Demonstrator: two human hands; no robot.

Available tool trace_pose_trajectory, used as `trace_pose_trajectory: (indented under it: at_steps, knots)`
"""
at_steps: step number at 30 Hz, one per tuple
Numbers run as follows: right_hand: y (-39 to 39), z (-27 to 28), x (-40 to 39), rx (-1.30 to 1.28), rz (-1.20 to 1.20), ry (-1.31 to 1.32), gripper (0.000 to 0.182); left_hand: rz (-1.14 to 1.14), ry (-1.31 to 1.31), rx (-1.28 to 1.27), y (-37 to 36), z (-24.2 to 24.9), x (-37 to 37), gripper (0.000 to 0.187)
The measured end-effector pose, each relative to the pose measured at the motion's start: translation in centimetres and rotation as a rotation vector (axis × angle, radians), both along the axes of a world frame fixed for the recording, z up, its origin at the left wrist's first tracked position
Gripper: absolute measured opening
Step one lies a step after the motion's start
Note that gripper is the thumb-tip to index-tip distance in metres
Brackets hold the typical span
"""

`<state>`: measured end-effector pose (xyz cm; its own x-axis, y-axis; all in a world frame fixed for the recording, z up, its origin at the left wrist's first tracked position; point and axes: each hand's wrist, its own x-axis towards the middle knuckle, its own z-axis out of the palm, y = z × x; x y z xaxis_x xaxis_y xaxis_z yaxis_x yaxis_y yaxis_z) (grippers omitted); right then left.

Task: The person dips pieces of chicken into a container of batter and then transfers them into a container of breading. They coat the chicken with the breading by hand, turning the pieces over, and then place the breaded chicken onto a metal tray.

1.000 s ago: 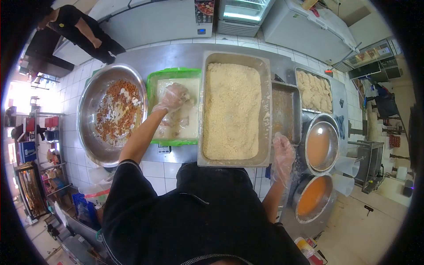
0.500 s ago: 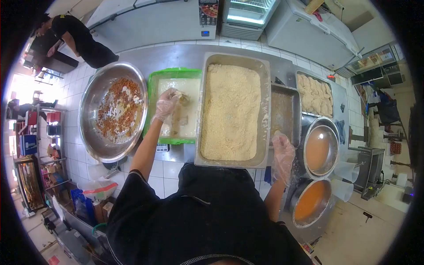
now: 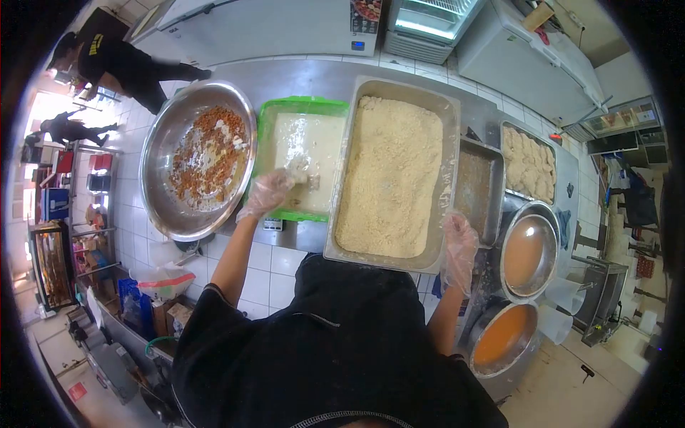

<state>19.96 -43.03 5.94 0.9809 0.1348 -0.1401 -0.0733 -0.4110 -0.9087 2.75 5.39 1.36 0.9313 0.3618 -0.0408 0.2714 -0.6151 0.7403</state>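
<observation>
My left hand, in a clear plastic glove, is over the near left part of a green-rimmed tub of white liquid batter. Its fingers are closed on a pale, batter-coated piece, whose kind I cannot make out. Beside the tub stands a deep metal tray of pale, crumbly flour. My gloved right hand is by that tray's right wall, its fingers drawn together; whether they grip anything is hidden.
On the left stands a large steel bowl with reddish-brown bits and white powder. A shallow metal tray, a tray of pale coated pieces and two bowls of orange liquid are to the right. Another person stands at far left.
My left hand has moved toward me over the batter with the coated piece. My right hand has shifted to the flour tray's right wall. The view has turned slightly.
</observation>
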Motion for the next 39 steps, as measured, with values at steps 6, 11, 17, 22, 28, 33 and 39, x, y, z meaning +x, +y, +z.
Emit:
trace_pose_trajectory:
  at_steps: [6, 11, 17, 22, 28, 33, 39]
  knots:
    - [1.8, 1.7, 0.0, -0.061, 0.026, 0.014, 0.029, -0.102, 0.119, 0.288, -1.8, 1.5, -2.8, 0.034]
    - [2.7, 3.1, 0.7, -0.144, 0.020, 0.153, 0.023, 0.016, 0.123, 0.180, -2.3, 3.8, -1.7, 0.031]
    - [3.2, 4.3, 0.1, -0.085, 0.066, 0.016, 0.029, -0.040, 0.090, 0.485, -1.2, 1.4, 1.9, 0.033]
    - [2.2, 3.2, 1.2, -0.257, 0.253, 0.058, 0.038, -0.435, 0.394, 1.037, -1.5, 0.2, 4.6, 0.014]
    - [0.8, -3.7, 3.2, -0.008, 0.229, -0.046, 0.030, -0.195, 0.237, 0.804, -0.4, -5.6, 5.2, 0.025]
    - [1.7, -3.0, 3.4, 0.137, 0.197, -0.002, 0.030, -0.221, 0.089, 0.820, 0.1, -7.6, 5.0, 0.026]
    - [2.3, -1.5, 3.0, 0.135, 0.195, 0.005, 0.032, -0.297, 0.234, 0.635, -1.9, 1.9, 3.4, 0.026]
